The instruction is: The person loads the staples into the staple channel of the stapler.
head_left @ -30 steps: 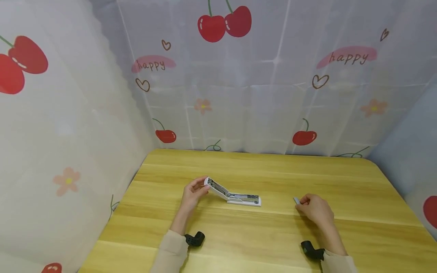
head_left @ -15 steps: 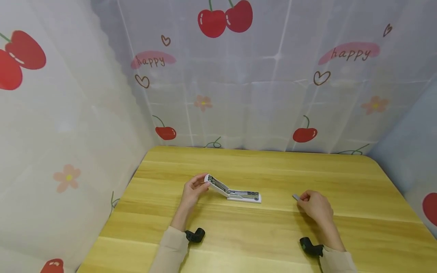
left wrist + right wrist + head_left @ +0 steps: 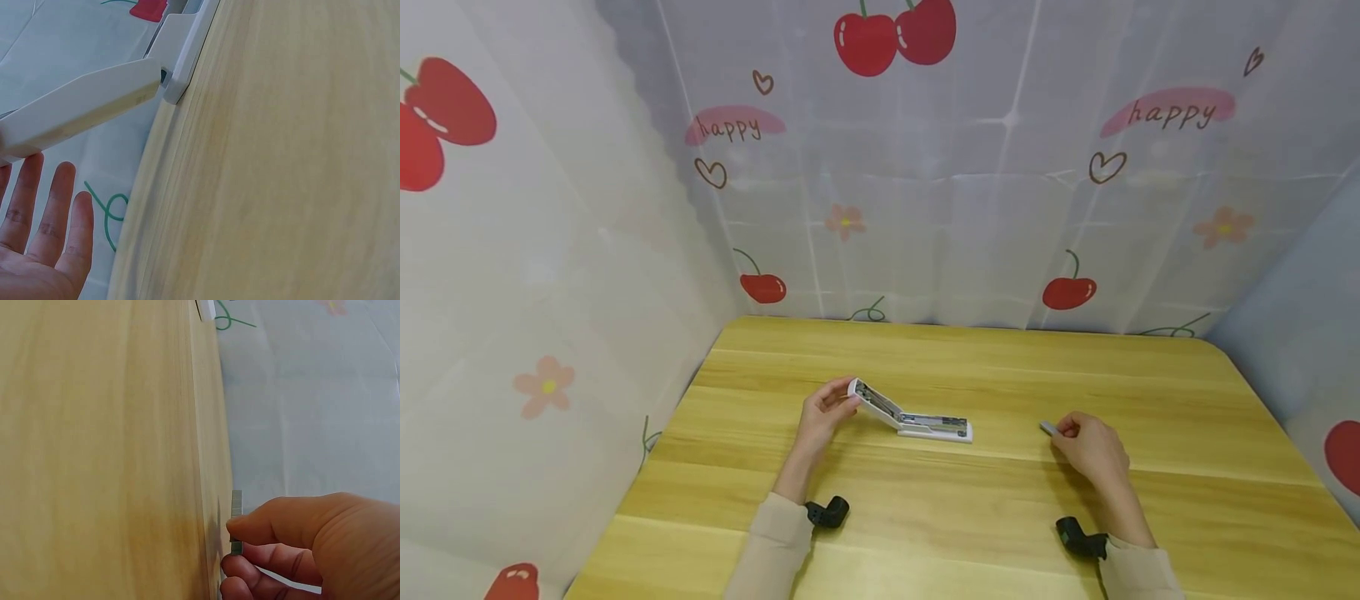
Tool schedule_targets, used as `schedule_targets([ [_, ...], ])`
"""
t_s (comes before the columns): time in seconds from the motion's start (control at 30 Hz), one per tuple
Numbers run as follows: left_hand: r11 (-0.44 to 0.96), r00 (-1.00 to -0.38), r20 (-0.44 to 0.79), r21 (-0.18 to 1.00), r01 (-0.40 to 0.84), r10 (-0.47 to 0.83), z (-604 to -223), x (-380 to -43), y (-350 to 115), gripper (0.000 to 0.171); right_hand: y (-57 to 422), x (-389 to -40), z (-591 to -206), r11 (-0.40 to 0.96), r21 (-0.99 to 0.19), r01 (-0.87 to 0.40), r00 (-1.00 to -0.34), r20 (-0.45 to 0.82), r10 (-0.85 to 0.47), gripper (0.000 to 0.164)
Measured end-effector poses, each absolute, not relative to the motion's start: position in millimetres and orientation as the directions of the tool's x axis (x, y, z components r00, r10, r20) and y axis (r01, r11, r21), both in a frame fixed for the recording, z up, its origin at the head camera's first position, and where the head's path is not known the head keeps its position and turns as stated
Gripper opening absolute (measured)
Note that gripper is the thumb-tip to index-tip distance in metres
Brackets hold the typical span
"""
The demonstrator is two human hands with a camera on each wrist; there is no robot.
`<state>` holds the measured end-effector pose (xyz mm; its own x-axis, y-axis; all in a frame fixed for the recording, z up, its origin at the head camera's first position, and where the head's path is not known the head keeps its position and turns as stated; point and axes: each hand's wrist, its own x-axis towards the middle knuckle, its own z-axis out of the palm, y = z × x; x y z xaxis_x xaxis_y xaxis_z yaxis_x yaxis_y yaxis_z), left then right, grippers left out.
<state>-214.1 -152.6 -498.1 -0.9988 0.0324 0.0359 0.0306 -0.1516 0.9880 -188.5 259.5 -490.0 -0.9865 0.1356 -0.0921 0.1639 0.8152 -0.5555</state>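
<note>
A white stapler (image 3: pixel 934 427) lies unfolded on the wooden table, its base flat and its top arm tilted up to the left. My left hand (image 3: pixel 822 417) holds the raised end of that arm between thumb and fingers. In the left wrist view, the fingertips (image 3: pixel 64 169) of the lower fingers stand apart below the white arm. To the right of the stapler, my right hand (image 3: pixel 1092 448) pinches a small grey strip of staples (image 3: pixel 1047 428). The right wrist view shows the staple strip (image 3: pixel 236 503) upright between thumb and fingers, its ridged side visible.
The wood-grain table (image 3: pixel 925 517) ends at the back against a curtain (image 3: pixel 925 208) printed with cherries and hearts. More curtain hangs at the left and right sides. A black wrist camera (image 3: pixel 829 512) sits on the left wrist, another black camera (image 3: pixel 1078 537) on the right.
The head view has tilted slightly, so the scene sits a little higher. In the right hand, the staple strip has turned slightly. The left hand keeps its hold on the stapler arm.
</note>
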Motion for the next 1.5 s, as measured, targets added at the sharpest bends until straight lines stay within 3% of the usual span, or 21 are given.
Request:
schedule_targets([
  [0.93,-0.144,-0.999,0.029,0.989,0.025,0.026,-495.9,-213.3,-152.0,0.04,253.6,-190.8,-487.3,0.793,-0.605,0.078,-0.989,0.051,0.137,0.02],
  [1.2,-0.134,-0.999,0.028,0.991,0.025,0.024,-495.9,-212.8,-152.3,0.041,248.3,-192.3,-483.4,0.783,-0.62,-0.052,-0.971,0.216,0.106,0.015],
  [1.5,-0.135,-0.999,0.025,0.991,0.021,0.022,-495.4,-212.7,-152.4,0.041,237.8,-197.9,-480.4,0.769,-0.624,-0.141,-0.956,0.286,0.057,0.012],
])
